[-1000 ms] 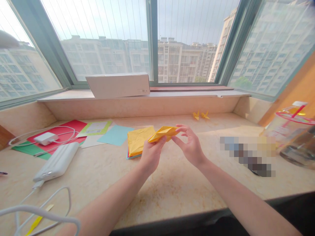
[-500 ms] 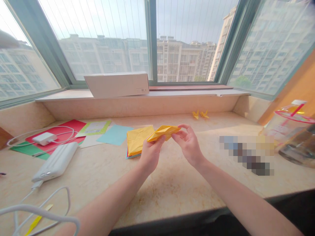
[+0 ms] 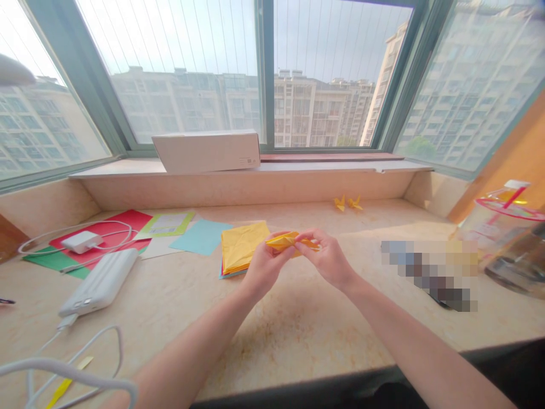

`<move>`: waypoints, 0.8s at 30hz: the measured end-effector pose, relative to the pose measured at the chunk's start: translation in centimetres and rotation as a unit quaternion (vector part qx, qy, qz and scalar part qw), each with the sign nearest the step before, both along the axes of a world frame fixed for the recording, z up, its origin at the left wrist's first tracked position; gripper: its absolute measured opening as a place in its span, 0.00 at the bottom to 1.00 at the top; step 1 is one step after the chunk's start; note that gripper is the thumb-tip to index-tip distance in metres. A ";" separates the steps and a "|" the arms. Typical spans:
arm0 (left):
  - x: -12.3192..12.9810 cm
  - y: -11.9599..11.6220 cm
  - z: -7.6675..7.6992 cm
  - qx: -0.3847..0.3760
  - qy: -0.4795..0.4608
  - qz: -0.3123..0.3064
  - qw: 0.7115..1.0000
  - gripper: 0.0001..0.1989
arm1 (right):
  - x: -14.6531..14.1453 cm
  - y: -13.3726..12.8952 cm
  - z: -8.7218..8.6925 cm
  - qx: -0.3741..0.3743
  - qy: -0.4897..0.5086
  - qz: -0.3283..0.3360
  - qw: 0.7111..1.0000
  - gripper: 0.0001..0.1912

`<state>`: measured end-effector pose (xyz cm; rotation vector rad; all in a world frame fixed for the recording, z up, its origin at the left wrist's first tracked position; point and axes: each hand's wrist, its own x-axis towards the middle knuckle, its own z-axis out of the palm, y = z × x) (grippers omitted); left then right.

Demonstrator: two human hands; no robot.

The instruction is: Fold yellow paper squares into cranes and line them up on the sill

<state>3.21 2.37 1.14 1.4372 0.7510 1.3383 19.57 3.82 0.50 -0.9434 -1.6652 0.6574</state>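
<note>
A partly folded piece of yellow origami paper [image 3: 283, 241] is held up above the counter between both hands. My left hand [image 3: 266, 267] is closed around its left part, with the thumb on the near side. The fingers of my right hand [image 3: 326, 255] pinch the right part, and a yellow tip sticks out beyond them. Fingers hide much of the folds. Just left of my left hand lies a stack of yellow paper sheets [image 3: 240, 244], with blue and red edges showing underneath. Two small folded yellow paper birds [image 3: 354, 203] stand at the back of the counter.
On the left lie a light blue sheet [image 3: 202, 236], a red sheet [image 3: 128, 221], a white charger [image 3: 82, 242], a power bank [image 3: 100, 281] and looping cables [image 3: 119, 341]. A white box [image 3: 208, 152] sits on the sill. Clear cups [image 3: 489, 221] and a blurred-out object [image 3: 430, 275] are to the right.
My hands have drawn closer together, and the yellow paper between them now looks narrower and more covered by fingers. The camera view has shifted slightly.
</note>
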 end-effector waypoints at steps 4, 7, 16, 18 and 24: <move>0.0 0.0 0.1 0.016 0.026 -0.002 1.000 0.12 | 0.2 0.1 -0.2 -0.005 -0.016 -0.023 1.000 0.09; 0.0 0.0 0.1 0.019 0.034 -0.007 0.999 0.12 | 0.2 0.1 -0.2 0.002 -0.030 -0.034 0.999 0.07; -0.2 0.0 -0.2 -0.025 0.026 0.049 0.998 0.11 | 0.0 -0.1 -0.8 0.139 -0.116 -0.021 0.983 0.03; -0.2 0.0 -0.1 -0.045 0.016 0.034 0.998 0.12 | 0.0 0.0 -0.9 0.171 -0.155 -0.030 0.972 0.04; -0.1 -0.3 -0.1 -0.084 -0.069 -0.039 0.993 0.14 | 0.5 0.2 -0.9 0.229 -0.220 -0.061 0.946 0.06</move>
